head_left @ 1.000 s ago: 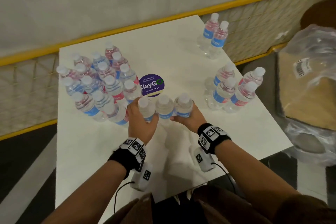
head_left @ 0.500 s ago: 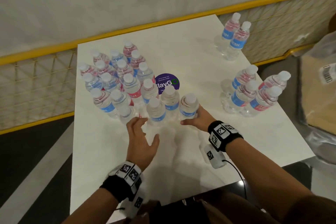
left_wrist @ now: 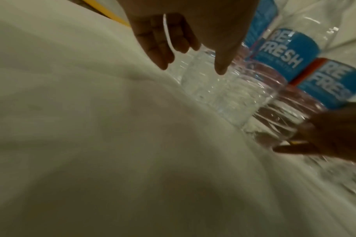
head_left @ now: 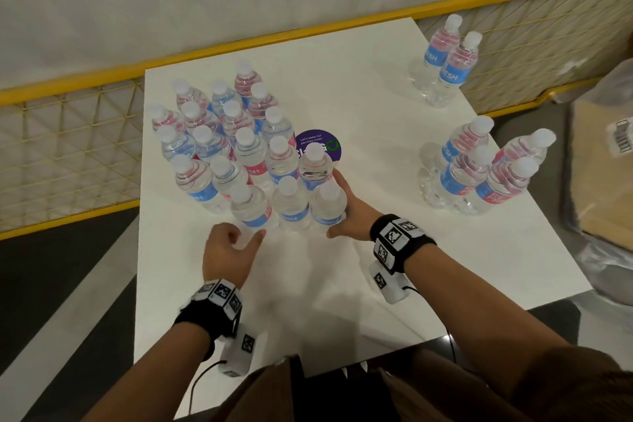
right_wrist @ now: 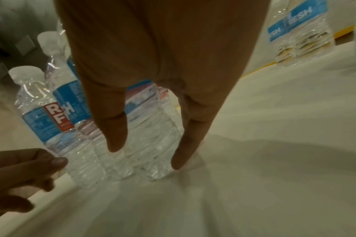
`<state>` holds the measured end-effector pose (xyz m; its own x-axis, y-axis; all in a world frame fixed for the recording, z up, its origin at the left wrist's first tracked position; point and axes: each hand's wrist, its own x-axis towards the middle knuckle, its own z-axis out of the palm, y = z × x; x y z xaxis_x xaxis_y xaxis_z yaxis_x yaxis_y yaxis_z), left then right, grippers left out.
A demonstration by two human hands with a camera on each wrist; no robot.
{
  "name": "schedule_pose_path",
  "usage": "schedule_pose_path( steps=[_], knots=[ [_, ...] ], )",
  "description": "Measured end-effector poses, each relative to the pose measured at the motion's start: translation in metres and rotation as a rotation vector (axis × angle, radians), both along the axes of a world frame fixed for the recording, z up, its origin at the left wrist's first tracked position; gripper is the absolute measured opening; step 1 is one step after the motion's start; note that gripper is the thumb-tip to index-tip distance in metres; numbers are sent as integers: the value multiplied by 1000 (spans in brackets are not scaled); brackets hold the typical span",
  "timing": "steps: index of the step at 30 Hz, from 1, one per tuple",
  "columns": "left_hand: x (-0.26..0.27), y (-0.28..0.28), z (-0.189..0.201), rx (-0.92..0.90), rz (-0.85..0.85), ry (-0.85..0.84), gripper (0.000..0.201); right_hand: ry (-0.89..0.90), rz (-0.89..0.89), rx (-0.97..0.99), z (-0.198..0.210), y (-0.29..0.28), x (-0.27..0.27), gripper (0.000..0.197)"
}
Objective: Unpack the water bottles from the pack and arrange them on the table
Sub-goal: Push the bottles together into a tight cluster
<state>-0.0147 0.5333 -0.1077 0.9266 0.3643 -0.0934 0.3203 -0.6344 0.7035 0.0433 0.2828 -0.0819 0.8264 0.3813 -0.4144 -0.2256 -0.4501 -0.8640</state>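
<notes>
The right hand [head_left: 352,212] grasps the rightmost bottle [head_left: 327,207] of the front row, thumb on its near side, fingers round its far side. The left hand [head_left: 227,252] is released, fingers loosely curved, just beside the leftmost front bottle [head_left: 251,209]; contact cannot be told. Both bottles stand upright on the white surface [head_left: 359,284], touching the large bottle cluster [head_left: 219,134]. A group of five bottles [head_left: 479,171] and a pair [head_left: 445,58] stand well apart at the right.
</notes>
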Motion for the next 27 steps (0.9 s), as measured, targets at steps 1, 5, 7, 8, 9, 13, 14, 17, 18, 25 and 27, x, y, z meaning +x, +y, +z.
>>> schedule_pose_path(
  steps=[1,5,7,8,9,13,14,17,18,25,27],
  knots=[
    [4,1,0,-76,46,32,58,-8,3,0,2,2,1,126],
    [13,0,-2,-199,1,47,96,-16,-13,-11,4,16,0,130],
    [13,1,-5,-186,16,57,87,-57,-39,-28,3,25,-4,134],
    [12,0,-5,-173,46,63,81,-70,-44,-42,1,30,-6,137],
    [10,0,-7,-169,84,67,75,-92,-41,-58,-5,34,-7,137],
    [1,-12,-6,-305,268,136,63,-91,-66,-125,2,56,-21,140],
    [1,-16,-8,-343,325,134,62,-66,-98,-104,2,60,-24,139],
    [0,-32,-11,-442,462,102,67,-59,-192,-37,0,67,-31,137],
    [1,-37,-12,-469,488,121,67,-59,-200,-28,4,66,-32,136],
    [4,-76,-18,-248,445,502,45,-33,-180,-122,26,-8,-40,71],
    [1,-85,-16,-333,500,543,40,-28,-272,-162,28,-49,-47,41]
  ],
)
